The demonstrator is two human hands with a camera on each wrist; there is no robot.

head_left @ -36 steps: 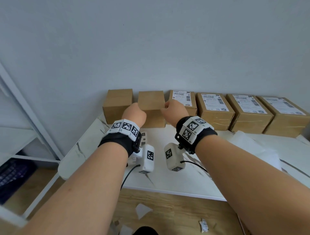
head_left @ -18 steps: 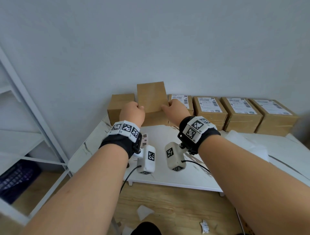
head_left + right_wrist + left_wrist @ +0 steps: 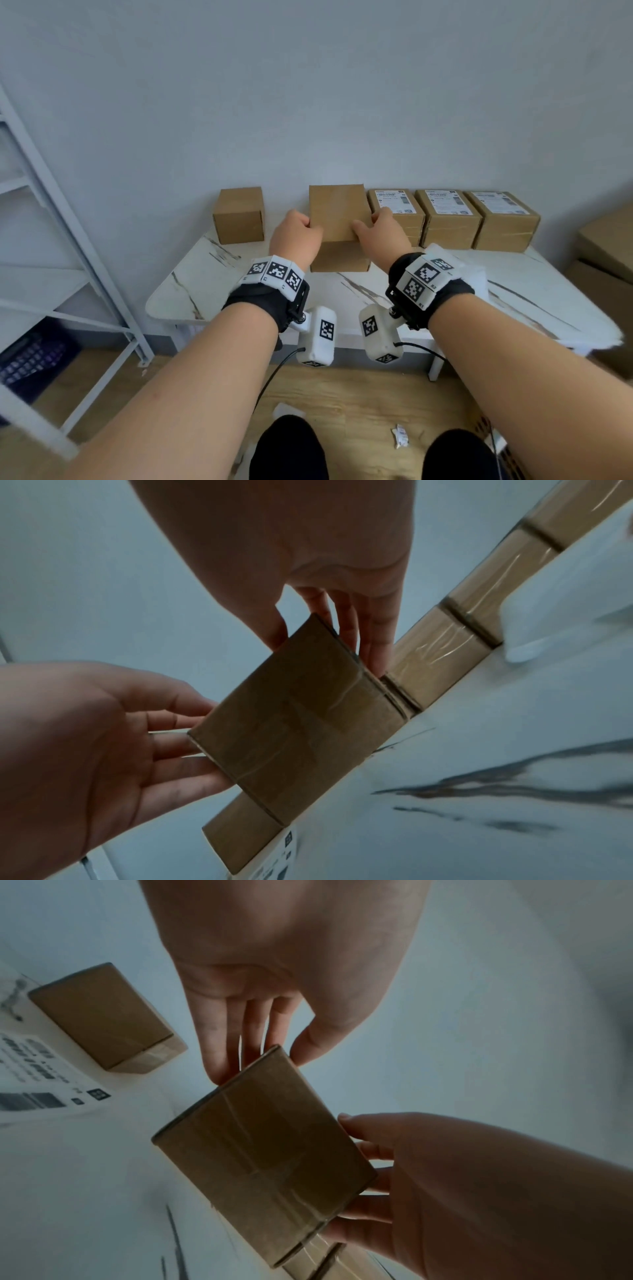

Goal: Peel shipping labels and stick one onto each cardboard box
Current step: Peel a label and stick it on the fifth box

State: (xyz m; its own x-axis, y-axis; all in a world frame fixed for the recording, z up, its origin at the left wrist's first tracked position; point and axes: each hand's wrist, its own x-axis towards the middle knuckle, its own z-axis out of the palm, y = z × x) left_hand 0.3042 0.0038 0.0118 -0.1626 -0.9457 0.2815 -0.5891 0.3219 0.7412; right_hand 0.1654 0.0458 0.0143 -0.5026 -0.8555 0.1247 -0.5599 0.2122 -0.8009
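A plain, unlabelled cardboard box is held up in front of the row at the wall, its bare face towards me. My left hand grips its left edge and my right hand grips its right edge. In the left wrist view the left fingers lie along one side of the box, with the thumb on the neighbouring face. The right wrist view shows the right fingers and thumb pinching the box likewise. A printed label sheet lies on the table.
Another bare box stands at the left end of the row. Three labelled boxes stand to the right on the marble table. White sheets lie right of my hands. A metal shelf is left, large cartons right.
Both hands took the plain box out of the row, lifted it and brought it forward, leaving a gap beside the leftmost box. My head has pulled back from the table.
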